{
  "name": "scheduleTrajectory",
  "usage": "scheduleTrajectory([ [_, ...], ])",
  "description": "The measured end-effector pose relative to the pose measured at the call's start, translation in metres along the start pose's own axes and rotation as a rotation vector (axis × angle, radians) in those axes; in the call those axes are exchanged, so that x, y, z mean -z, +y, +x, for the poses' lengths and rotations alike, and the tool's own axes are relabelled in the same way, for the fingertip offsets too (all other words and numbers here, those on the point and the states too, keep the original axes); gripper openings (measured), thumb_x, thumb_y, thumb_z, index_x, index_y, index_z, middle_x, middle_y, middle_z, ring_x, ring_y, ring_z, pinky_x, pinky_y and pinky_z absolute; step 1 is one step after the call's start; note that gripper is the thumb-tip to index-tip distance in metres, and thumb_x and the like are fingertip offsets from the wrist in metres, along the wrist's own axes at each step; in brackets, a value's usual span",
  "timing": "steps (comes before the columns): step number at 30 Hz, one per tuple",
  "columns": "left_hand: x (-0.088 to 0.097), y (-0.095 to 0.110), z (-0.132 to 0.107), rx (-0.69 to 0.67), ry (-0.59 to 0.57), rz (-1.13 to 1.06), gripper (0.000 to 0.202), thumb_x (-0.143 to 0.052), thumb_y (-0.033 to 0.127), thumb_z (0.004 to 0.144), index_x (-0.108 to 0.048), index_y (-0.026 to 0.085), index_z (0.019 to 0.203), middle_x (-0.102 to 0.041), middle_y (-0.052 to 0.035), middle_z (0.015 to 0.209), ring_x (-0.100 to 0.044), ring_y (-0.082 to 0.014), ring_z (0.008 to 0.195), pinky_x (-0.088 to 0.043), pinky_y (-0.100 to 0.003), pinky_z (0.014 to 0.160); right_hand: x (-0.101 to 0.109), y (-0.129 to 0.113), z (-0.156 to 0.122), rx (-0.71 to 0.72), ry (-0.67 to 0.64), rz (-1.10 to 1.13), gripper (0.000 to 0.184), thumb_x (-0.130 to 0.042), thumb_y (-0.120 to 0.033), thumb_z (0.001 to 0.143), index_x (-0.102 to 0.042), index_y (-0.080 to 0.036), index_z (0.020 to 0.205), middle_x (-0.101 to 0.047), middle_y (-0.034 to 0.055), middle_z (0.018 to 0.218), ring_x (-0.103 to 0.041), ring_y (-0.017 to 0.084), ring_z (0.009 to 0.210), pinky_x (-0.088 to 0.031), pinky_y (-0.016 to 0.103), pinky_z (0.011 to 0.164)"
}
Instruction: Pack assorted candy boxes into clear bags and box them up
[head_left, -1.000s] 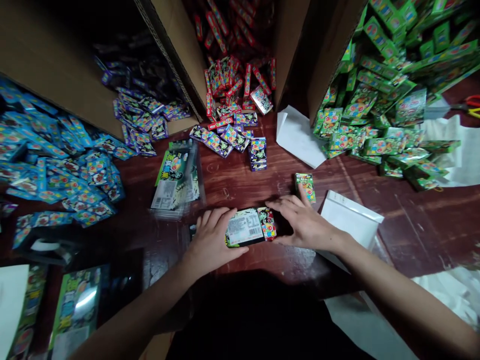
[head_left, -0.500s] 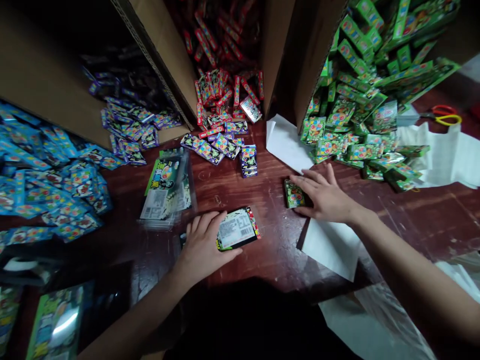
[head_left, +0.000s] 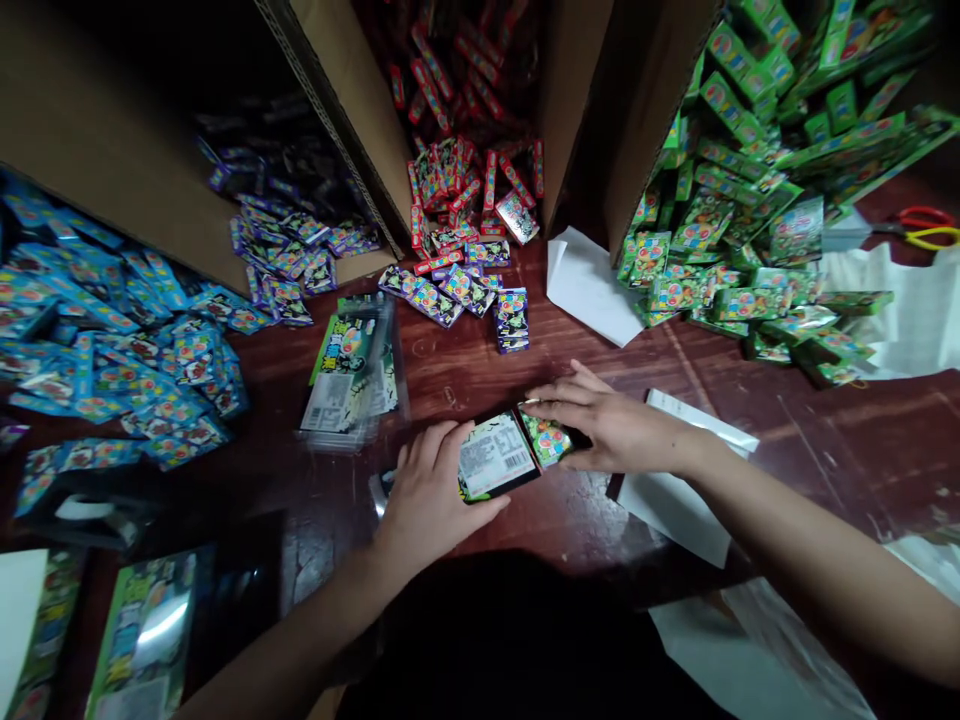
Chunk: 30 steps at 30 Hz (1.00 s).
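My left hand (head_left: pixel 431 495) is wrapped over a flat printed packet (head_left: pixel 499 455) with a white barcode label, which lies on the table. Its left end is hidden under my palm and fingers. From the right, my right hand (head_left: pixel 619 425) grips a small green box (head_left: pixel 546 436) between thumb and fingers. The box sits right against the packet's right end; whether any of it is inside I cannot tell. Behind my left hand lies a stack of clear, green-printed packets (head_left: pixel 349 375). Several small purple boxes (head_left: pixel 512 318) lie beyond the packet.
Cardboard cartons along the back spill purple boxes (head_left: pixel 285 250), red boxes (head_left: pixel 450 180) and green boxes (head_left: pixel 705 220). Blue boxes (head_left: pixel 142 350) are heaped at left. White paper sheets (head_left: pixel 592 285) lie on the dark table (head_left: pixel 465 375). Scissors (head_left: pixel 926 225) rest at far right.
My right hand has slid left with the green box, bringing it against the packet's right end. My left hand keeps its hold on the packet. The whole view has shifted slightly.
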<state>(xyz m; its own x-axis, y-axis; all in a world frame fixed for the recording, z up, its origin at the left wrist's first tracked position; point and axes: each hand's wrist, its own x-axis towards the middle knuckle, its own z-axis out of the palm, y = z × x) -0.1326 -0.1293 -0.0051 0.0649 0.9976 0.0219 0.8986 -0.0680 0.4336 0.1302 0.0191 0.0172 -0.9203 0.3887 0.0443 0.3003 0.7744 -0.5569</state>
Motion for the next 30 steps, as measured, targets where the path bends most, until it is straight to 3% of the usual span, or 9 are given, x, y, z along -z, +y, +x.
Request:
scheduleTrajectory([
  [3,-0.002,0.008,0.002,0.054,0.043,0.009,0.087,-0.085,0.048,0.069,-0.040,0.024,0.140,-0.054,-0.0137,0.134,-0.054,-0.0369,0.122,-0.045,-0.055,0.103,0.000,-0.001,0.002,-0.049,0.069,-0.044,0.074,-0.074,-0.040,0.087,-0.042,-0.024,0.152,-0.055,0.0135,0.147,-0.049,0.032,0.138,-0.013,0.065,0.124],
  [9,-0.005,0.020,0.001,0.052,0.045,-0.015,0.082,-0.083,0.047,0.072,-0.041,0.023,0.138,-0.059,-0.0137,0.132,-0.055,-0.0372,0.118,-0.046,-0.056,0.101,-0.007,-0.006,0.004,0.043,-0.043,0.062,0.082,-0.076,-0.043,0.086,-0.038,-0.020,0.155,-0.048,0.0177,0.154,-0.044,0.031,0.143,-0.021,0.061,0.124],
  [12,-0.007,0.023,0.003,0.110,0.084,-0.049,0.092,-0.084,0.051,0.071,-0.037,0.023,0.144,-0.058,-0.0149,0.131,-0.053,-0.0398,0.121,-0.046,-0.059,0.101,-0.012,-0.009,0.004,-0.087,0.090,0.145,0.088,-0.074,-0.054,0.085,-0.033,-0.020,0.156,-0.044,0.0187,0.156,-0.042,0.033,0.145,-0.034,0.057,0.120],
  [14,-0.010,0.026,0.006,0.175,0.110,-0.148,0.096,-0.082,0.054,0.074,-0.031,0.025,0.150,-0.054,-0.0158,0.135,-0.052,-0.0398,0.125,-0.047,-0.059,0.102,-0.018,-0.011,0.005,-0.221,0.251,0.233,0.076,-0.071,-0.054,0.088,-0.042,-0.021,0.149,-0.055,0.0164,0.144,-0.054,0.031,0.134,-0.048,0.049,0.110],
  [16,-0.014,0.029,0.010,0.218,0.109,-0.321,0.085,-0.072,0.051,0.086,-0.026,0.028,0.154,-0.051,-0.0155,0.138,-0.054,-0.0353,0.126,-0.051,-0.054,0.101,-0.026,-0.012,0.006,-0.300,0.357,0.340,0.055,-0.066,-0.049,0.093,-0.051,-0.023,0.139,-0.065,0.0113,0.128,-0.064,0.027,0.117,-0.055,0.043,0.100],
  [19,-0.022,0.034,0.015,0.229,0.078,-0.569,0.063,-0.051,0.036,0.101,-0.023,0.031,0.156,-0.054,-0.0135,0.137,-0.060,-0.0278,0.119,-0.055,-0.048,0.095,-0.034,-0.011,0.006,-0.313,0.381,0.436,0.038,-0.062,-0.042,0.097,-0.058,-0.025,0.131,-0.068,0.0076,0.119,-0.066,0.023,0.108,-0.055,0.042,0.095],
  [22,-0.027,0.032,0.015,0.229,0.004,-0.783,0.058,-0.051,0.032,0.100,-0.029,0.031,0.154,-0.059,-0.0116,0.131,-0.063,-0.0254,0.110,-0.058,-0.044,0.090,-0.039,-0.009,0.002,-0.278,0.336,0.461,0.024,-0.060,-0.039,0.099,-0.069,-0.027,0.117,-0.068,0.0061,0.108,-0.064,0.022,0.104,-0.053,0.042,0.095],
  [26,-0.023,0.020,0.011,0.282,-0.099,-1.020,0.054,-0.062,0.030,0.095,-0.040,0.028,0.145,-0.062,-0.0080,0.119,-0.065,-0.0216,0.102,-0.057,-0.037,0.086,-0.054,-0.020,-0.007,-0.347,0.418,0.619,0.028,-0.066,-0.037,0.095,-0.065,-0.030,0.123,-0.061,0.0064,0.121,-0.063,0.021,0.107,-0.053,0.039,0.095],
  [30,-0.013,0.005,0.009,0.287,-0.148,-1.079,0.057,-0.066,0.028,0.091,-0.039,0.026,0.141,-0.063,-0.0075,0.118,-0.064,-0.0209,0.104,-0.055,-0.034,0.086,-0.080,-0.042,-0.010,-0.513,0.583,0.980,0.036,-0.071,-0.037,0.091,-0.055,-0.032,0.123,-0.059,0.0027,0.122,-0.064,0.013,0.086,-0.057,0.030,0.078],
])
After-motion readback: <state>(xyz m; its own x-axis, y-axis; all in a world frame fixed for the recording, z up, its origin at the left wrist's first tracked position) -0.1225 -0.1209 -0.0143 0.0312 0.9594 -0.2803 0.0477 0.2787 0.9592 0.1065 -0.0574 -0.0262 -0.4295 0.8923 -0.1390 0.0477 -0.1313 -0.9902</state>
